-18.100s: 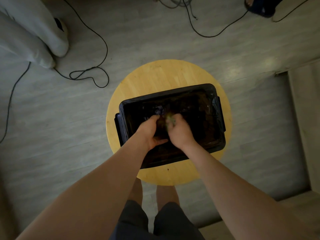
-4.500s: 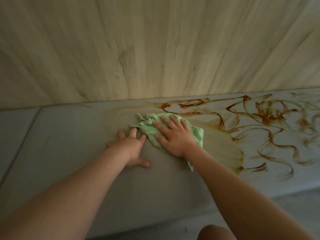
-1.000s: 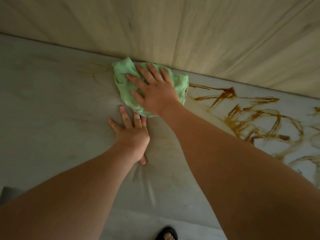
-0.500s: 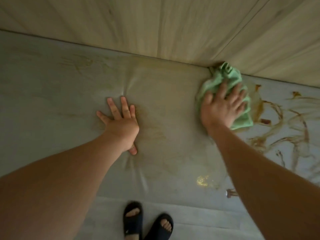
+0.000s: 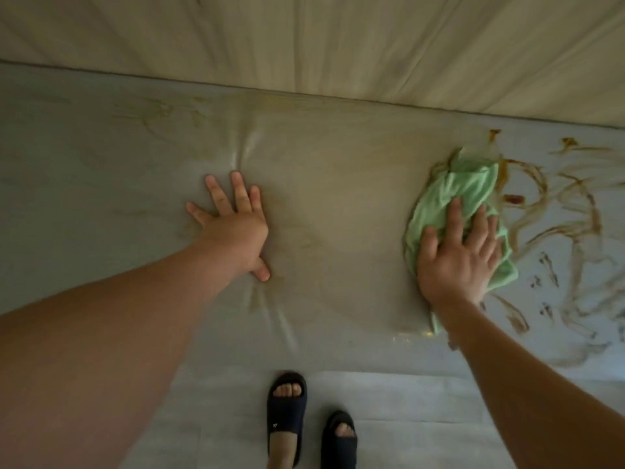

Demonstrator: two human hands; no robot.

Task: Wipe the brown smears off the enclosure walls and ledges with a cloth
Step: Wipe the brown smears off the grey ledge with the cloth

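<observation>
Against the right part of the grey panel, a crumpled green cloth lies flat, its long axis running from near to far with a slight lean to the right. Its right edge touches the first of the brown smears. These loops and dabs lie just right of the cloth and go on to the right edge of the view. The panel to the cloth's left shows only a faint tan haze. The right hand lies on the near half of the cloth, fingers straight, slightly spread and pressing the fabric down without curling round it. The smears therefore lie to the right of those fingers, and this hand is much the nearer to them. The next stroke probably has to run rightward across them. The left hand is well apart to the left, palm flat on the bare panel with fingers splayed, and creases radiate from under it, so the covering seems to give. A pale wood-grain board borders the far edge. Two dark sandals stand on the floor at the near side.
</observation>
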